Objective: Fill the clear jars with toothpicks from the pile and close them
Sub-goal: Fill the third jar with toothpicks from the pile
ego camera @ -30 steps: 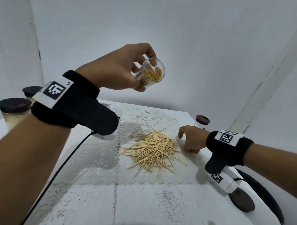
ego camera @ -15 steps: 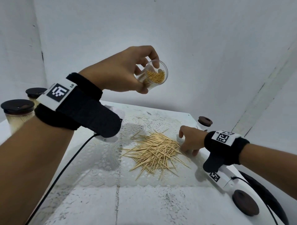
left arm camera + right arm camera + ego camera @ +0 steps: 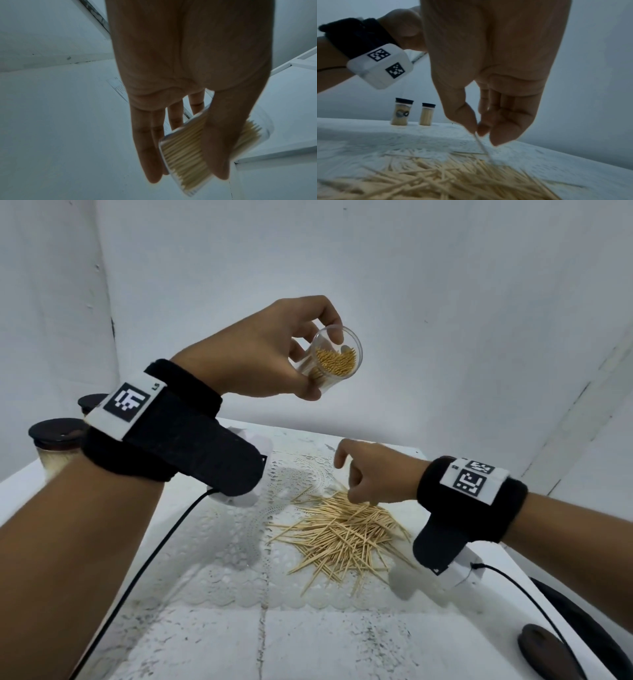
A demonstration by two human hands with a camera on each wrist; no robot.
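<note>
My left hand [image 3: 274, 354] holds a clear jar [image 3: 337, 356] high above the table, tilted with its open mouth toward me and partly filled with toothpicks. In the left wrist view the thumb and fingers [image 3: 149, 155] clasp the jar [image 3: 188, 155]. A loose pile of toothpicks [image 3: 342, 535] lies on the lace mat. My right hand [image 3: 370, 477] hovers over the pile's far edge. The right wrist view shows its thumb and fingertips [image 3: 481, 128] pinching a toothpick [image 3: 482, 145] lifted off the pile [image 3: 453, 180].
Two filled jars with dark lids [image 3: 58, 446] stand at the table's far left, also seen in the right wrist view [image 3: 401, 112]. A dark lid [image 3: 541, 648] lies at the near right by a black cable [image 3: 534, 601]. White walls enclose the table.
My right hand has risen off the pile's right edge and shifted left, now pinching a toothpick. The left hand keeps the jar aloft, nearly unchanged.
</note>
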